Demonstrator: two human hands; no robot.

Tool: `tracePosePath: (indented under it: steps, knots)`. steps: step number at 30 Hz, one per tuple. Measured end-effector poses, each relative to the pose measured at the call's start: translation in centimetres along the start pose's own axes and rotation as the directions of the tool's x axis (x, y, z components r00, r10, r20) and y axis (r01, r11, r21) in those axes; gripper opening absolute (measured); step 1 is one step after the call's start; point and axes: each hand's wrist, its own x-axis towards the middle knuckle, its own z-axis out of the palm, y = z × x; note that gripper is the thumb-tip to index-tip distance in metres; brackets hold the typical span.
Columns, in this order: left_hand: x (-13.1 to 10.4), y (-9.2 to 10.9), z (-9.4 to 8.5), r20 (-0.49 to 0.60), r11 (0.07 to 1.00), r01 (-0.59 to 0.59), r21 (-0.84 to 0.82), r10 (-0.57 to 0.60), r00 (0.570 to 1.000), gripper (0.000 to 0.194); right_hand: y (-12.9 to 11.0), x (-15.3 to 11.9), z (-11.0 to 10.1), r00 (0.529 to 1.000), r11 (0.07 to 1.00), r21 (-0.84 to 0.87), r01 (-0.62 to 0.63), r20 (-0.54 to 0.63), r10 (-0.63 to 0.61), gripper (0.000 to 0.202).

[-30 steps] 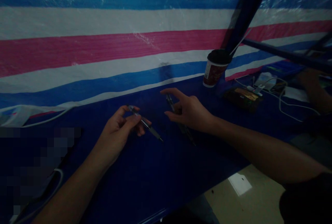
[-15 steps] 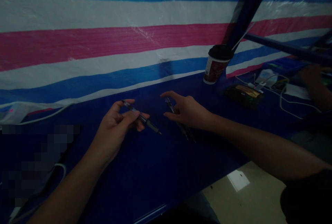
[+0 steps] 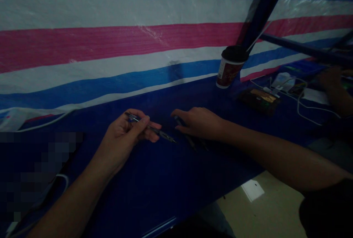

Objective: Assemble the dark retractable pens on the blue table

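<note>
My left hand (image 3: 132, 127) is closed on a pen (image 3: 162, 134) with a clear barrel and dark grip, held above the table. Its tip points down to the right. Lower and to the right, my right hand (image 3: 200, 120) curls over a second pen (image 3: 179, 121), whose upper end shows between thumb and forefinger. That pen slants toward the table, and its middle is partly hidden by the hand. Beside it lies the tip of another dark pen (image 3: 204, 144), the rest of it covered by my right hand.
On the blue table (image 3: 154, 186) stands a lidded paper cup (image 3: 230, 69) at the back. A dark package (image 3: 259, 100), white cables (image 3: 299, 102) and another person's hand (image 3: 329, 78) are at right. A blurred-out dark device (image 3: 35, 172) lies at left. Striped sheeting (image 3: 110, 43) hangs behind.
My right hand has moved down toward the table, its forefinger lowered, and the pen under it has shifted down slightly. The left hand's pen has swung flatter and a little right.
</note>
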Motion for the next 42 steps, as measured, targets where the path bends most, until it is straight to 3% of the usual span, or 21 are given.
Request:
tracePosePath:
  steps: [2,5,9,13,16,18,20,24,26,27,30,34,37,39,42]
  knots:
    - [-0.1,0.1,-0.1,0.021,0.999,-0.002,-0.047,0.003,1.0,0.029,-0.1,-0.1,-0.3,0.999,1.0,0.003,0.017,-0.04,-0.017,0.035]
    - [-0.1,0.1,-0.2,0.052,0.989,-0.01,-0.148,0.018,0.999,0.022,-0.5,-0.6,-0.9,0.989,0.984,0.13,0.118,-0.104,-0.105,0.048]
    - [-0.3,0.0,0.1,0.061,0.981,-0.008,-0.196,0.02,0.998,0.018,-1.2,-1.1,-1.0,0.966,0.915,0.313,0.254,-0.029,-0.259,0.046]
    - [-0.5,-0.3,0.4,0.039,0.995,-0.057,-0.082,0.061,0.997,0.027,-1.3,-1.1,-1.0,0.963,0.878,0.425,0.22,0.047,-0.264,0.035]
    - [-0.6,-0.6,-0.5,-0.027,0.958,-0.233,0.168,0.241,0.97,0.029,-0.9,-1.0,-1.6,0.956,0.825,0.525,0.209,0.067,-0.285,0.037]
    - [-0.4,-0.7,-1.4,0.008,0.814,-0.398,0.423,0.436,0.9,0.023,-0.5,-0.9,-2.0,0.951,0.795,0.577,0.187,0.095,-0.293,0.041]
    - [-0.2,-0.7,-2.2,0.195,0.562,-0.527,0.638,0.544,0.816,0.018,-0.1,-0.8,-2.1,0.948,0.772,0.615,0.157,0.125,-0.293,0.045]
    - [0.1,-0.7,-2.2,0.49,0.011,-0.605,0.796,0.576,0.654,0.021,0.2,-0.6,-1.5,0.95,0.717,0.685,0.128,0.122,-0.286,0.055]
    - [0.2,-0.9,-1.7,0.573,-0.163,-0.594,0.787,0.548,0.609,0.023,0.0,-0.7,-1.1,0.951,0.704,0.699,0.125,0.118,-0.287,0.057]
    - [0.2,-1.1,-1.4,0.608,-0.205,-0.604,0.77,0.522,0.599,0.026,-0.1,-0.7,-1.0,0.95,0.711,0.693,0.122,0.126,-0.286,0.057]
    - [0.3,-1.5,-1.1,0.677,-0.23,-0.654,0.72,0.438,0.591,0.034,-0.6,-0.9,-0.9,0.942,0.786,0.599,0.15,0.153,-0.297,0.054]
    - [0.3,-1.8,-1.4,0.692,-0.206,-0.67,0.713,0.36,0.626,0.04,-1.0,-0.9,-1.2,0.929,0.916,0.282,0.285,0.153,-0.336,0.044]
    - [0.0,-1.7,-1.4,0.68,-0.141,-0.679,0.72,0.336,0.651,0.045,-1.0,-0.8,-1.2,0.924,0.934,0.096,0.343,0.146,-0.354,0.043]
    - [-0.3,-1.6,-1.4,0.674,-0.075,-0.688,0.722,0.303,0.674,0.048,-0.9,-0.8,-1.3,0.917,0.928,0.065,0.367,0.146,-0.372,0.044]
    - [-0.8,-1.5,-1.2,0.641,0.049,-0.66,0.749,0.199,0.742,0.049,-0.8,-0.9,-1.4,0.901,0.917,0.044,0.397,0.171,-0.399,0.044]
